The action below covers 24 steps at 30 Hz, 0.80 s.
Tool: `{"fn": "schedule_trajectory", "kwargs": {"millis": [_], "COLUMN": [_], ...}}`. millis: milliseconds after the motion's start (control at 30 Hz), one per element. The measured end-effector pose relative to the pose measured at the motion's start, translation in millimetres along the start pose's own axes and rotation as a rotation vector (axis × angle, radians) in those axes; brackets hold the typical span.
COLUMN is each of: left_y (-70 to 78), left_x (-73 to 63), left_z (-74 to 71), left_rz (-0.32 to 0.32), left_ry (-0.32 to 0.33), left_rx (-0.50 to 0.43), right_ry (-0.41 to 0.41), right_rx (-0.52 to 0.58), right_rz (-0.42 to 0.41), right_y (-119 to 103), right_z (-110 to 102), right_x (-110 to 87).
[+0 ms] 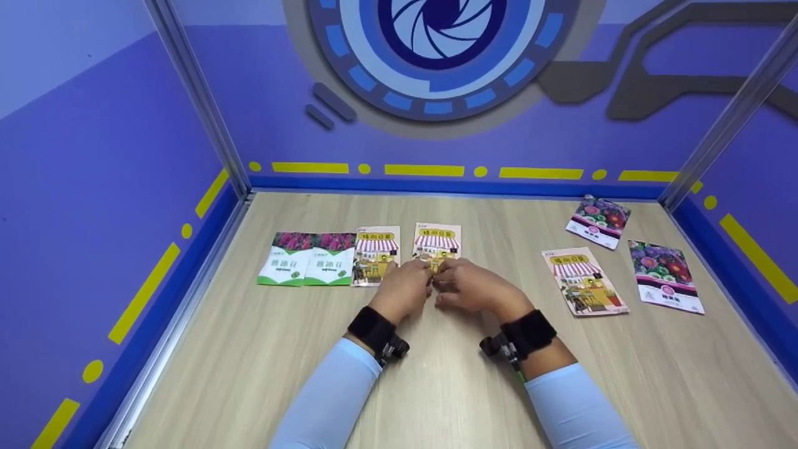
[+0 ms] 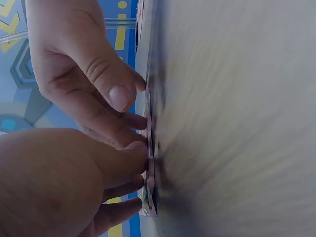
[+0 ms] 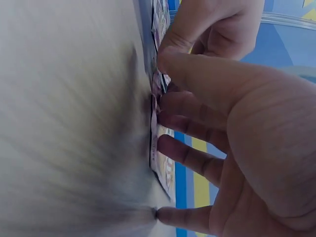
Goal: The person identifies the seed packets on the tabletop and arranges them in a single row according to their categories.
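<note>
Wood-grained table point(image 1: 449, 399), purple wall point(image 1: 249, 93) behind: your awning-print packet point(image 1: 437, 239) lies mid-table.
It sits just right of three packets point(image 1: 329, 259); your right hand point(image 1: 477, 287) touches it with fingers unclenched, while I cannot tell whether your left hand point(image 1: 404, 290) pinches or presses its near end.

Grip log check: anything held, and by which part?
Cannot tell: left hand and right hand touch the central awning-print packet at its near edge.

A purple back wall point(image 1: 249, 93) with a round emblem point(image 1: 438, 57) stands between metal posts point(image 1: 198, 93).
</note>
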<state>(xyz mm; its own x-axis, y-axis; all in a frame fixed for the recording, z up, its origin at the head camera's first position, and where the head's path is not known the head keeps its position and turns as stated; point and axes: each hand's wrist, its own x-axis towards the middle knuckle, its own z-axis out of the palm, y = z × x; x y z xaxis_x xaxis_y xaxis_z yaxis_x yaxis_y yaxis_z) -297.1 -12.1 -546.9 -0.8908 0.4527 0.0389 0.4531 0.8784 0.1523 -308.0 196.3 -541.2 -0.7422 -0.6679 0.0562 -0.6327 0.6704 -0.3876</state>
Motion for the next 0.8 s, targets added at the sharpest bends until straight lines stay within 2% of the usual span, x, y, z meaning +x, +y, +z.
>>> {"fn": "schedule_trajectory", "kwargs": {"millis": [133, 233, 633, 800], "left_y": [-0.1, 0.2, -1.5, -1.3], "left_x": [-1.9, -3.2, -3.0, -4.4], "left_z": [-0.5, -1.7, -5.9, -7.6], "left_rz": [0.006, 0.006, -0.037, -0.055], "left_ry": [-0.005, -0.007, -0.018, -0.029], "left_rx": [0.022, 0.028, 0.042, 0.041], "right_ry": [0.062, 0.069, -0.003, -0.022], "right_rx": [-0.009, -0.043, -0.113, -0.110], "right_rz": [0.097, 0.164, 0.215, 0.228], "right_y": [3.5, 5.5, 4.1, 2.1], "right_z": [-2.0, -3.9, -0.9, 0.2], "right_x": [-1.4, -3.1, -2.9, -3.0]}}
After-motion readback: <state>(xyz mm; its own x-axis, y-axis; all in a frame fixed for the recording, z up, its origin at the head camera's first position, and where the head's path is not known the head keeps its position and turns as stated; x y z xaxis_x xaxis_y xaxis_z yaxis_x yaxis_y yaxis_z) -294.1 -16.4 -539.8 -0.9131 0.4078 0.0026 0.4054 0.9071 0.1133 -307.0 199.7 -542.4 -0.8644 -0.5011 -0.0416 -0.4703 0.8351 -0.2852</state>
